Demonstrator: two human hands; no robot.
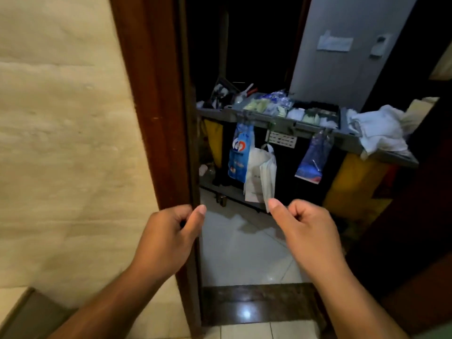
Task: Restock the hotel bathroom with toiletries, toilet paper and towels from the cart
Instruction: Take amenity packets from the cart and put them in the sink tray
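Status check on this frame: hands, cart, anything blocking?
Left hand and right hand curled, holding nothing. Cart just past the door frame, towels heaped on its right end. Nothing seen in the way.

Glossy floor tiles (244, 250), wooden door frame (156, 118)

Bare left forearm (110, 299), bare right forearm (354, 297).

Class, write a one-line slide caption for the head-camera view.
Left hand and right hand, curled and empty, raised toward the stocked cart beyond the door frame.
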